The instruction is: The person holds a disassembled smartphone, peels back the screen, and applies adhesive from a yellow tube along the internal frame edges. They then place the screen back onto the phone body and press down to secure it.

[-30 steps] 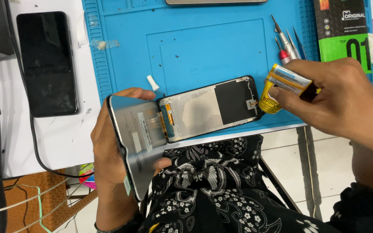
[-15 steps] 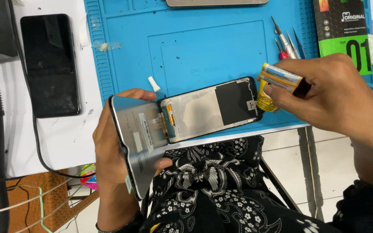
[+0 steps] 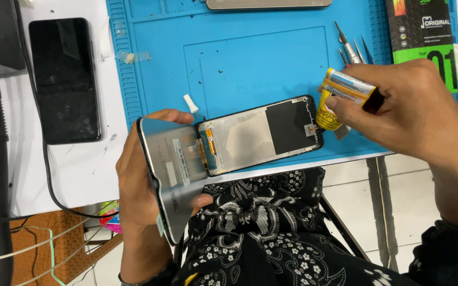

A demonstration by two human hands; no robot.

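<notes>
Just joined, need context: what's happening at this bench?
A person is working on an opened phone over a blue repair mat. The left hand holds the detached display panel, hinged open beside the phone frame. The right hand holds a yellow glue tube with its tip at the frame's right end. A second dark phone lies to the left.

Not much moves here, honestly: the right hand (image 3: 409, 111) comes a bit lower and further in from the right over the last second, so the small yellow glue tube with the blue-and-white label (image 3: 340, 95) it pinches now sits tip-down right at the top corner of the black phone frame with the silver inner plate (image 3: 263, 135), where a second ago it hovered slightly out past that corner. The tube also looks tipped more steeply toward the frame now. The whole view slides a touch too, so the blue silicone work mat (image 3: 250, 63) sits a little further right.
</notes>
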